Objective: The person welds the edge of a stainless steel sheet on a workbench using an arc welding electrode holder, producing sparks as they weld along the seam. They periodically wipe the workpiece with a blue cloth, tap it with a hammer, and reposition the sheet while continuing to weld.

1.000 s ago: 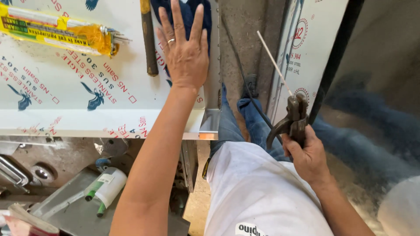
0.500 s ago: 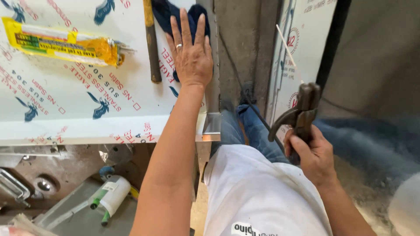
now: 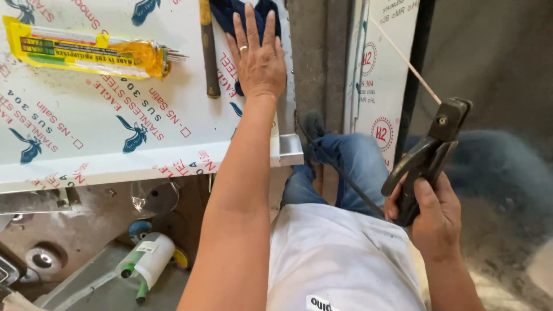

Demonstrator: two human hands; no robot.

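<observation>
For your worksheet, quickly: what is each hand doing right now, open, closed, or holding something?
Left hand: open, flat, fingers spread on the dark blue cloth.
Right hand: closed around the welding electrode holder.

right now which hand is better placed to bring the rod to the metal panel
The right hand. It already grips the dark clamp holder with the thin rod sticking out toward the upright panel. The left hand lies flat on a blue cloth on the sheet, holding no tool.
</observation>
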